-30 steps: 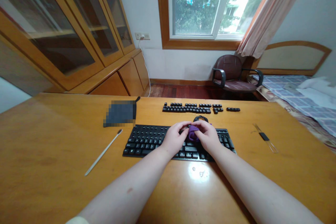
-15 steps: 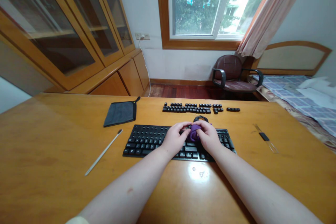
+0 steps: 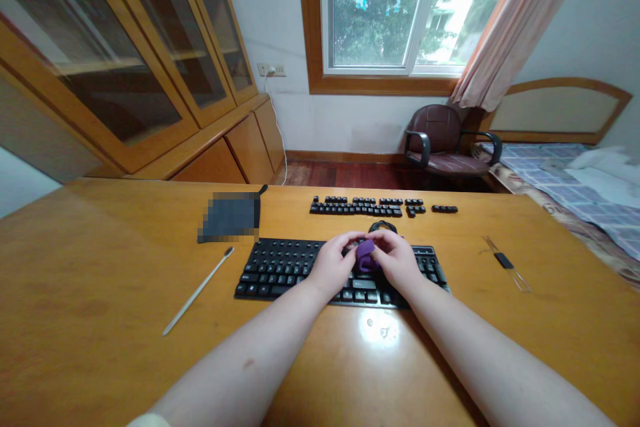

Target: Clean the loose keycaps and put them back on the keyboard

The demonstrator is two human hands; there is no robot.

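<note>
A bunched purple cloth (image 3: 367,257) is gripped between my two hands over the right half of a black keyboard (image 3: 285,270). From the left, my left hand (image 3: 336,259) closes its fingers on the cloth. My right hand (image 3: 396,255) pinches it from the other side. Whatever lies inside or under the cloth is hidden. The keyboard's upper rows show small bare posts without caps. Behind my hands lies a coiled black cable (image 3: 383,226). Loose black keycaps (image 3: 356,207) sit in rows beyond the keyboard.
Left on the wooden desk (image 3: 100,267) are a dark grey cloth pouch (image 3: 230,215), partly pixelated, and a long white brush (image 3: 197,291) with a dark tip. A wire puller with a black grip (image 3: 503,260) lies right. Small wet-looking spots (image 3: 384,332) show near the front.
The purple cloth has shifted and refolded slightly between my fingers, with a flat fold now facing up. My hands stay in nearly the same place.
</note>
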